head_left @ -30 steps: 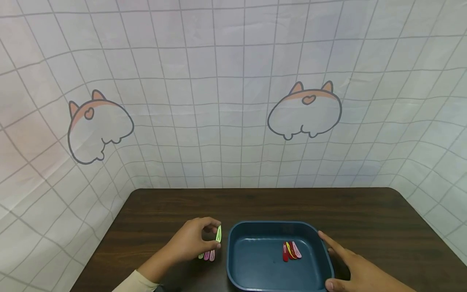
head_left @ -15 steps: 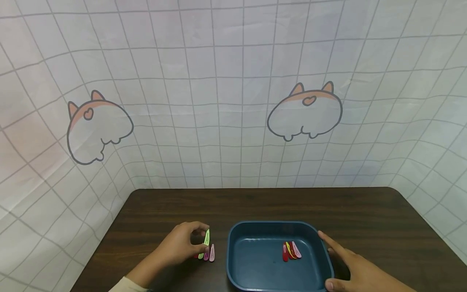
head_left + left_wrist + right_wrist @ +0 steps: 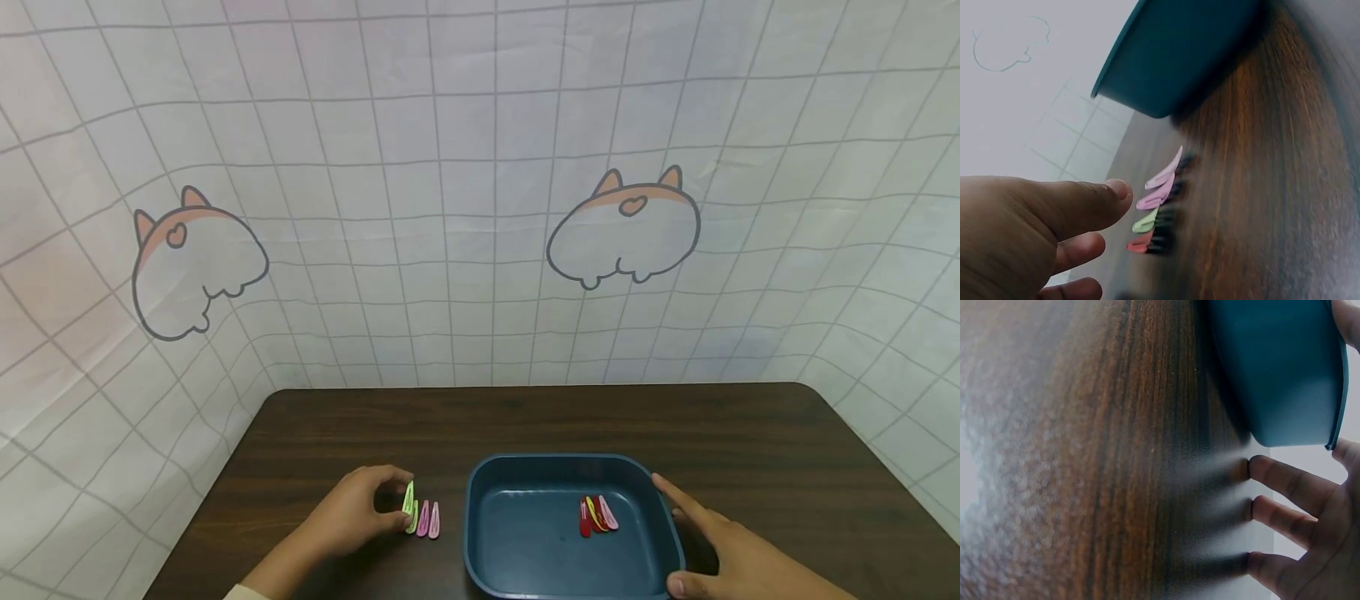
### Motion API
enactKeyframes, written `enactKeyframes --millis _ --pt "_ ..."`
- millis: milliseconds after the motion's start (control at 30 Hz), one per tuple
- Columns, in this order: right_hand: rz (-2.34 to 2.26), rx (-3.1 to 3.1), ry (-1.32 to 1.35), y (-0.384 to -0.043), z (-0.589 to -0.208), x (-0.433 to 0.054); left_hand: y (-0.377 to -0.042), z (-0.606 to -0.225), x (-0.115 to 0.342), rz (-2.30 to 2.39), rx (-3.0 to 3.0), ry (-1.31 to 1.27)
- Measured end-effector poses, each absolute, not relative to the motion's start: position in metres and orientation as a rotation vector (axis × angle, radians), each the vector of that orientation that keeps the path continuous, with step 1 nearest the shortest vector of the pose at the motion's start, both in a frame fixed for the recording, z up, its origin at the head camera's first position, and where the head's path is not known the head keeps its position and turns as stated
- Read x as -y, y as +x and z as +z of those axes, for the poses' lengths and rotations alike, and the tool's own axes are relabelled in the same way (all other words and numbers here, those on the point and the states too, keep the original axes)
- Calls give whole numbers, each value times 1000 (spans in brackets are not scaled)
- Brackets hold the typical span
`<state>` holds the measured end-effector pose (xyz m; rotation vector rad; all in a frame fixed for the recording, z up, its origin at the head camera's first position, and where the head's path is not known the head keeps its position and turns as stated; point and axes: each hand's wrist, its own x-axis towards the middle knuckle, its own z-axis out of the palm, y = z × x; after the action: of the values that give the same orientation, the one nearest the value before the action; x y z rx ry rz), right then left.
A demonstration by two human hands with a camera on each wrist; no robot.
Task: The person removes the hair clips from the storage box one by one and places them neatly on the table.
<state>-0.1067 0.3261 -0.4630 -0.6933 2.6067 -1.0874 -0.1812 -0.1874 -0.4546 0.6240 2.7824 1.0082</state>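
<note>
My left hand (image 3: 352, 512) holds a lime green hair clip (image 3: 408, 497) by its ends, between thumb and forefinger. It hovers low at the left end of a short row. There, a green clip (image 3: 414, 518), a purple-pink clip (image 3: 423, 518) and a light pink clip (image 3: 434, 522) lie side by side. A red clip (image 3: 1140, 242) also shows in the left wrist view; the held clip is hidden there. At the right, my right hand (image 3: 720, 546) rests its spread thumb and forefinger on the rim of a dark blue tray (image 3: 525, 567).
Inside the tray lie several hair clips (image 3: 597, 515), red, yellow and pink, bunched toward the right. Both tray and row are on a dark wood-grain table (image 3: 360, 425). A white gridded cloth (image 3: 450, 208) with cartoon prints hangs behind.
My left hand has moved left and slightly toward me with the lime green clip, from beside the tray to the row's left end. My right hand and the tray look unmoved.
</note>
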Motion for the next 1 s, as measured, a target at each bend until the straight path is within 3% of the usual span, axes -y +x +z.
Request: enactKeyframes --millis 1000 --pt "-1095 -2605 -683 -106 -466 -326 -171 -468 207 861 -2857 457"
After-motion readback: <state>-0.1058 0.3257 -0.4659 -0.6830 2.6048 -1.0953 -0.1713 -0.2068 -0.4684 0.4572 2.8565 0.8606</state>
